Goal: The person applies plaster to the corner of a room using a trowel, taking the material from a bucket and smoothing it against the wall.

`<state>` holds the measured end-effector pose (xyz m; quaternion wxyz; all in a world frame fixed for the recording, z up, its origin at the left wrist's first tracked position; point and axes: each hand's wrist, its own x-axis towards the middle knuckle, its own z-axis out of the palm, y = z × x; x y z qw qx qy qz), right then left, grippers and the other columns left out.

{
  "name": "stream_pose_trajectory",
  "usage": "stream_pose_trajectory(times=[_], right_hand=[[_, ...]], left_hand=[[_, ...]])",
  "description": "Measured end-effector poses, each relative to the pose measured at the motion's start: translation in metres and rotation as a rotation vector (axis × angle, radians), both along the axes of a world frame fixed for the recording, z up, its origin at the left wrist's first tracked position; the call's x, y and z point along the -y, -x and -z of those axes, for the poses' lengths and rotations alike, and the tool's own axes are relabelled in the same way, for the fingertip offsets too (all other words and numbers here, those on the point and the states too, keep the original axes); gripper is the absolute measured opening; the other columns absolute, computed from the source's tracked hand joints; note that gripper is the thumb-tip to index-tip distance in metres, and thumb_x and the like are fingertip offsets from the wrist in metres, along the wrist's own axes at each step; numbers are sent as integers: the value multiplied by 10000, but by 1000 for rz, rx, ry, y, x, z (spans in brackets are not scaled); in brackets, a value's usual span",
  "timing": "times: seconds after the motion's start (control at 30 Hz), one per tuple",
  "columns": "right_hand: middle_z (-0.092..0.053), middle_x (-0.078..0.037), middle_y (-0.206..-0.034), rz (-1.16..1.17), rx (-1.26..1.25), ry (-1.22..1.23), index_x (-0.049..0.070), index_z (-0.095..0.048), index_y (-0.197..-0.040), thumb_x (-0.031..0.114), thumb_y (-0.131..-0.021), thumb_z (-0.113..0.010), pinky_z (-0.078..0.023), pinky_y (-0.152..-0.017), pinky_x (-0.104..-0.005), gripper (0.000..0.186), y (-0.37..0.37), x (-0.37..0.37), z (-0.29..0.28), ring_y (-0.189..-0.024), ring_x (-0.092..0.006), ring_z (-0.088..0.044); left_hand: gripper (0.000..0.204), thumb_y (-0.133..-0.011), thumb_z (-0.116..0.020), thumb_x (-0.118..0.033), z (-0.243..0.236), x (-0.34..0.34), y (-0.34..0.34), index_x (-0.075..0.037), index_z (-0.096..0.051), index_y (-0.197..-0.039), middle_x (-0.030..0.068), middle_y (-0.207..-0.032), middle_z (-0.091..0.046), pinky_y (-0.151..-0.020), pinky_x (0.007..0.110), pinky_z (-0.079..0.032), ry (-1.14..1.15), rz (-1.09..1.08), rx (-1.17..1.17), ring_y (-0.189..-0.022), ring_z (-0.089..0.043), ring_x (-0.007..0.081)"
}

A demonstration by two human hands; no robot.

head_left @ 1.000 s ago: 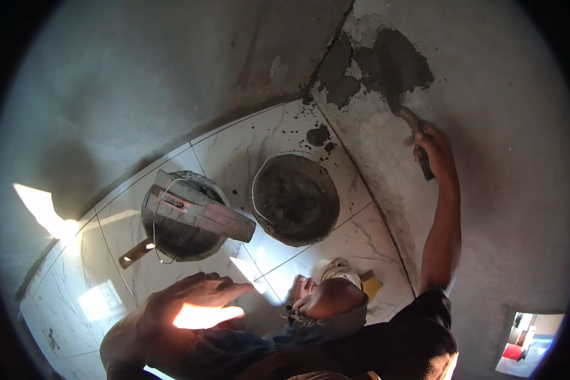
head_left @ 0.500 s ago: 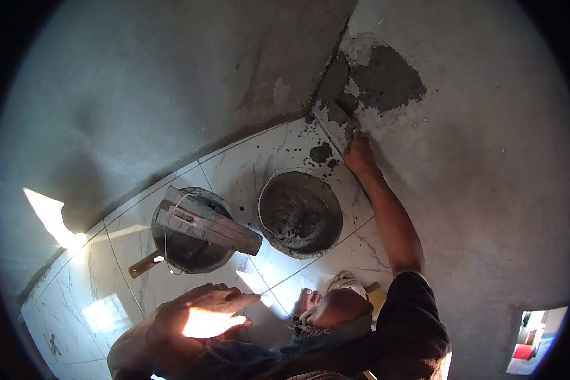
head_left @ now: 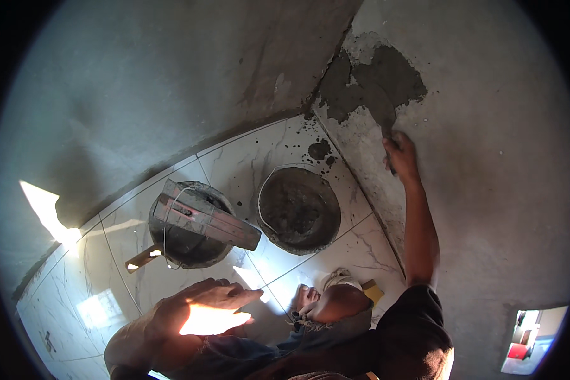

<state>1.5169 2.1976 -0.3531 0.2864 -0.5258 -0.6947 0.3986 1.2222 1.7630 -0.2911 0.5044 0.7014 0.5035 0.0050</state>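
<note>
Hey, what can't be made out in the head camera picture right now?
Head view:
Trowel: handle mostly covered by the right hand.
Left bucket: contents partly hidden under the pinkish tool lying across it.
Left hand: partly washed out by glare.
Red thing, lower right: too small to identify.

I record the mortar patch (head_left: 400,75) as dark charcoal grey against the paler, mottled grey wall (head_left: 494,190), with my trowel (head_left: 382,114) nearly the same dark grey. The floor tiles (head_left: 234,149) are white with thin grey veining and dark grey spatter (head_left: 319,150); the flat tool (head_left: 218,226) is faded pink smeared with grey, the right-hand bucket (head_left: 329,199) dark grey. My sleeve (head_left: 418,323) is black, my trousers (head_left: 240,353) blue.
</note>
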Motion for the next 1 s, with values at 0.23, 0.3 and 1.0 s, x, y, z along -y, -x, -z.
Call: stream_pose_trajectory(times=[0.23, 0.3, 1.0], right_hand=[[-598, -79, -800, 103, 88, -4, 43, -499, -1268, 185, -917, -614, -435, -448, -289, 396, -20, 103, 20, -517, -119, -547], [-626, -115, -853, -8, 57, 50, 55, -518, -1264, 175, -887, -641, -482, -513, -304, 415, -66, 137, -5, -585, -152, -603], [-693, -191, -927, -1106, 875, -138, 28, -595, -1170, 164, -821, -610, -550, -661, -401, 375, 39, 132, 46, -764, -313, -696]], left_hand=[[559, -949, -513, -402, -18, -1, 6, -111, -407, -1414, 168, -1184, -594, -970, 439, -454, 146, 22, -135, -1100, -572, 344], [560, -948, -514, -403, 12, -29, 2, -110, -408, -1413, 167, -1182, -595, -970, 439, -454, 121, 115, -62, -1100, -572, 344], [570, -918, -573, -395, 13, -16, -10, -141, -427, -1406, 136, -1332, -517, -1056, 469, -373, -32, 73, -112, -1224, -500, 323]])
